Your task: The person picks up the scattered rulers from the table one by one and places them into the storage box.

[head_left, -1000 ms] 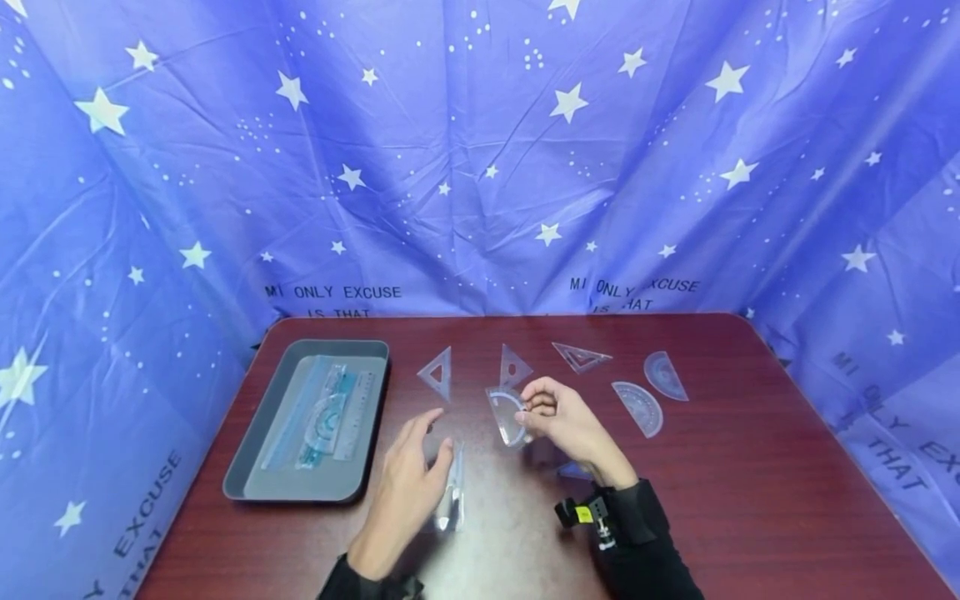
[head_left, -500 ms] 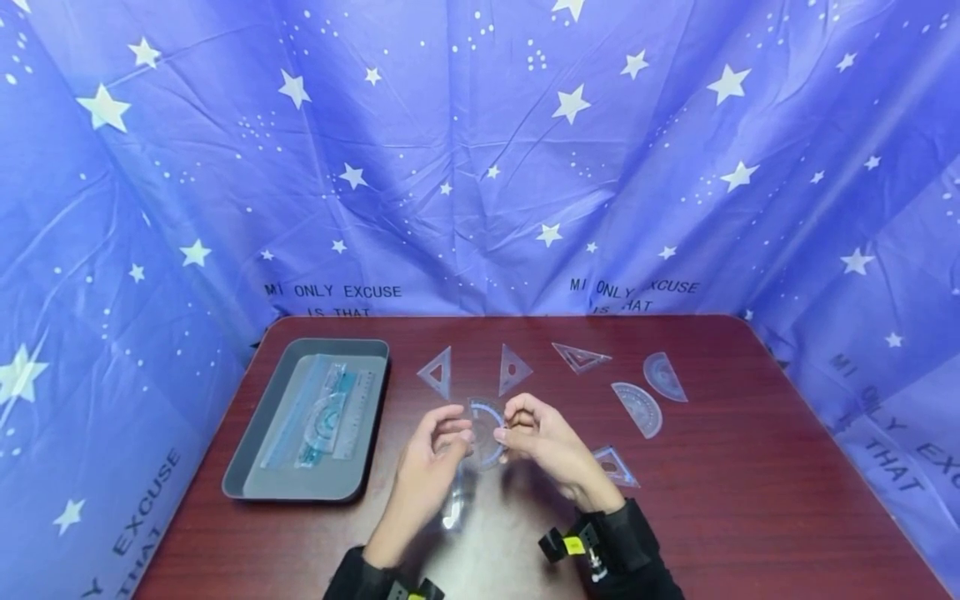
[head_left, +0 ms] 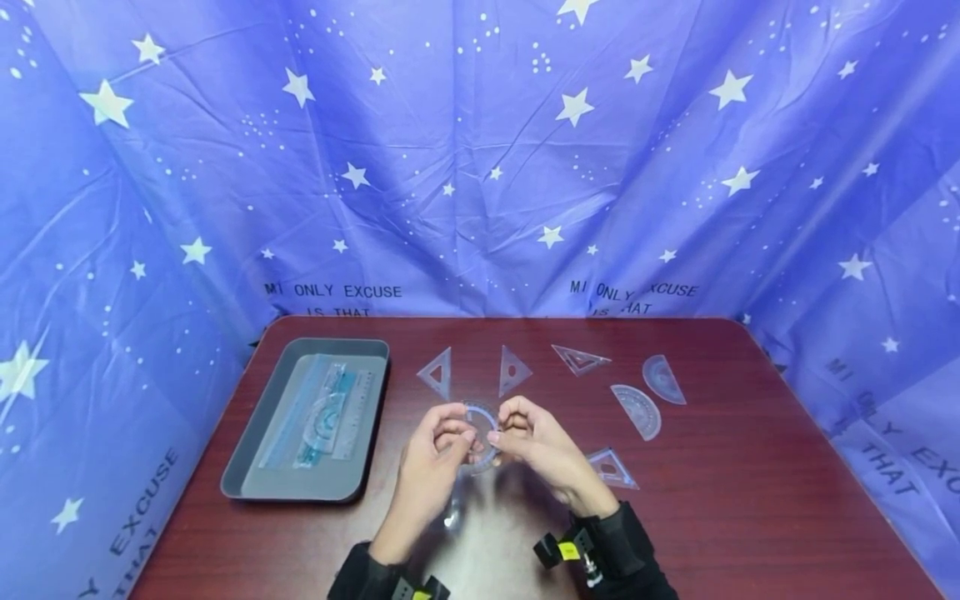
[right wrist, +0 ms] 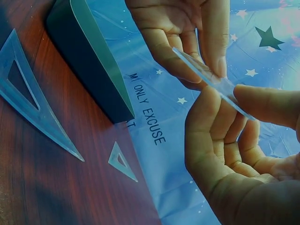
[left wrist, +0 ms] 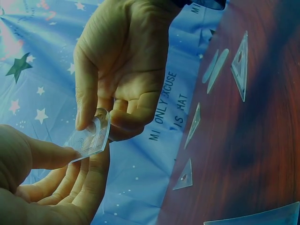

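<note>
Both hands pinch a clear protractor [head_left: 482,417], raised above the middle of the table. My left hand [head_left: 431,454] has thumb and fingers on its left part, and my right hand [head_left: 540,442] grips the curved right side. Up close in the left wrist view, the protractor [left wrist: 96,140] is tilted between the two thumbs; the right wrist view shows its plate [right wrist: 208,79] nearly edge-on. Under the left wrist lies a clear item [head_left: 452,518], mostly hidden. Beside the right wrist is a set square [head_left: 617,473] with a blue inner edge, partly covered.
A grey tray [head_left: 234,483] at the left holds a bag [head_left: 288,417] with rulers and a protractor. Three clear set squares [head_left: 437,371] lie along the back of the table [head_left: 750,500]. Two protractors [head_left: 636,412] lie at the right. A starry curtain [head_left: 480,167] stands behind.
My left hand has come up off the clear item on the table and taken hold of the protractor. The right hand has brought the protractor left, baring the blue-edged set square.
</note>
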{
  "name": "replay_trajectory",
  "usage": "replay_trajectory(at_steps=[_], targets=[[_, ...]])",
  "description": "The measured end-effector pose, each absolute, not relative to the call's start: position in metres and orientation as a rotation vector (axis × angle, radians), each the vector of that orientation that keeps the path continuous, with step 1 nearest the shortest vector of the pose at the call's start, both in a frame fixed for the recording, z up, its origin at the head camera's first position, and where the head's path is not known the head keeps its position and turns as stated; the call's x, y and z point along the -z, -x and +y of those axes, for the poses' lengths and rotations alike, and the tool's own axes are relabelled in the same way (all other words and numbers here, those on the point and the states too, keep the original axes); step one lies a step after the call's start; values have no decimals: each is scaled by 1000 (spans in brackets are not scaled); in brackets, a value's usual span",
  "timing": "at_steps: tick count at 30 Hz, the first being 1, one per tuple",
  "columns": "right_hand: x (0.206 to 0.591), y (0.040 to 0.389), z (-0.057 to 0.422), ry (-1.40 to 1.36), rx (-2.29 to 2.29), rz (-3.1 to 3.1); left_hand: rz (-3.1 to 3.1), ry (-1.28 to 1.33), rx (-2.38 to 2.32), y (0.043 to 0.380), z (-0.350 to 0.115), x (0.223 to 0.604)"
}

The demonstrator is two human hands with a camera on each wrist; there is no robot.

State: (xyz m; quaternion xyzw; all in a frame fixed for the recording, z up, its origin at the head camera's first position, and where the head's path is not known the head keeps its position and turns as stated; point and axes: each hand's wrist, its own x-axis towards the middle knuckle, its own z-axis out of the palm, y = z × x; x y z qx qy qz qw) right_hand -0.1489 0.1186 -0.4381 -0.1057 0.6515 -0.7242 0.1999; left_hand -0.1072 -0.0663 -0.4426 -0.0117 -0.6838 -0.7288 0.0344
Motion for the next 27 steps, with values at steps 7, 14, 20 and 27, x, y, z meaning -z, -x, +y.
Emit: replay_trajectory(at_steps=[7, 14, 20, 27], targets=[[434, 151, 121, 357, 1931, 1935, -2118, 47, 2173, 112, -78, 434], [427, 151, 131, 536, 1628, 2334, -2243, 48, 1972, 125, -108, 424], [421, 149, 143, 603, 1296, 2671, -2457, -38, 1674, 139, -143, 417], [423, 155, 163, 525, 992, 2896, -2715, -147, 1319, 164, -192, 412]])
